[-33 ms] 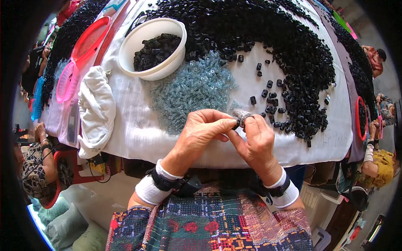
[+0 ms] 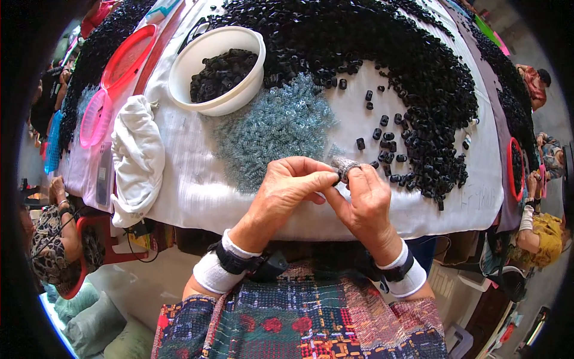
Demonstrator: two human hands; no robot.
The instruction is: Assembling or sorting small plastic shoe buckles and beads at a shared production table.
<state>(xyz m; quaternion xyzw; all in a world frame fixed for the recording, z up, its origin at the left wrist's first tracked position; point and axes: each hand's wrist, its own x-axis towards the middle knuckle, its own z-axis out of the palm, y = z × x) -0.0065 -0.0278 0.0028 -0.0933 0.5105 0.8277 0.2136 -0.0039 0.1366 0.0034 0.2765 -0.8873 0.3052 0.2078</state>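
My left hand (image 2: 286,190) and my right hand (image 2: 369,200) meet over the near part of the table, fingertips together. Both are closed in a pinch around a small black plastic piece (image 2: 336,180), mostly hidden by the fingers; it resembles the loose barrel-shaped cord-lock parts nearby. A grey knitted finger cover (image 2: 344,166) sits on one finger of my right hand. Just beyond my hands lies a heap of small bluish metal springs (image 2: 278,128). To the right are loose black plastic pieces (image 2: 412,143), joining a large black heap (image 2: 371,30) behind.
A white bowl (image 2: 254,81) of black pieces stands at the far left of the springs. A bundled white cloth (image 2: 137,158) lies at the table's left edge. Red (image 2: 128,57) and pink baskets (image 2: 95,119) are farther left. Other people sit at both sides.
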